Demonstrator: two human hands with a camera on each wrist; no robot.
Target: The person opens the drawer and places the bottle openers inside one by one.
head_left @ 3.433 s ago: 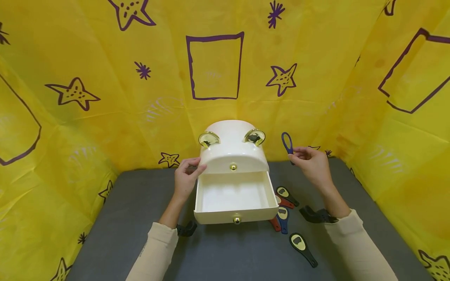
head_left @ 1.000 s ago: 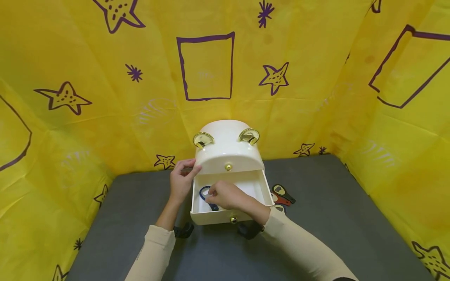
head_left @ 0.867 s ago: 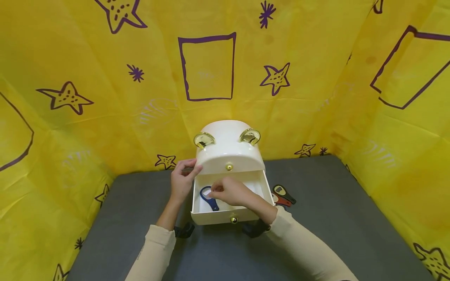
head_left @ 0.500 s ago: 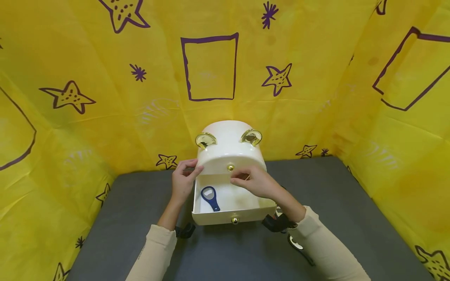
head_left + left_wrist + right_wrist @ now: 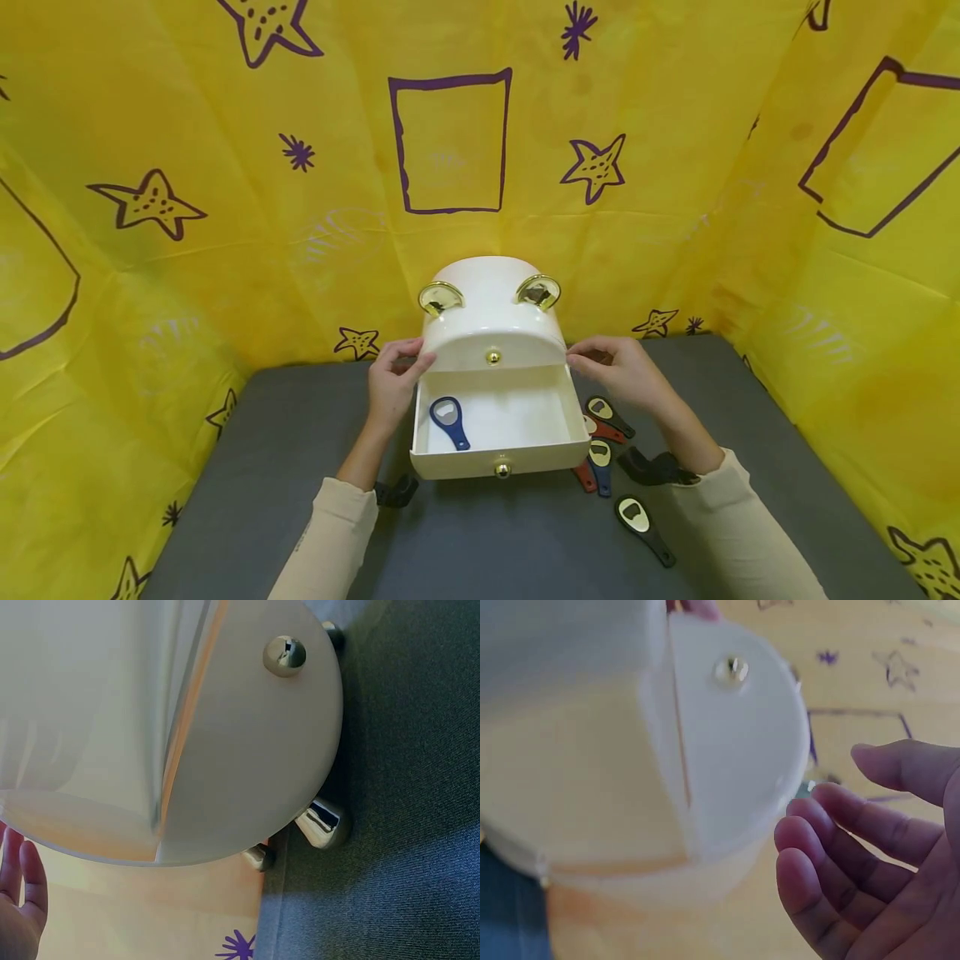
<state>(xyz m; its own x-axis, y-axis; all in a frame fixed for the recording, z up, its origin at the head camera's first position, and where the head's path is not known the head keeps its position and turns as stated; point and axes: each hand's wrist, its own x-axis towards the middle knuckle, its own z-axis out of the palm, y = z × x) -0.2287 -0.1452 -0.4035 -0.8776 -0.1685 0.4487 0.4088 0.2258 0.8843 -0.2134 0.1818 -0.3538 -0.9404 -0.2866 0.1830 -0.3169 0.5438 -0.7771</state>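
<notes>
Left grip (image 5: 390, 379), thumb and fingers slightly parted, touches the white box's (image 5: 487, 312) left side. Inside its pulled-out lower drawer (image 5: 517, 417), a blue opener (image 5: 450, 423) lies at left. Piled openers (image 5: 600, 458) lie beside it on the desk (image 5: 300, 442). Right grip (image 5: 618, 371), loosely spread, holds nothing near the box. One black opener (image 5: 644, 531) lies nearer the person.
</notes>
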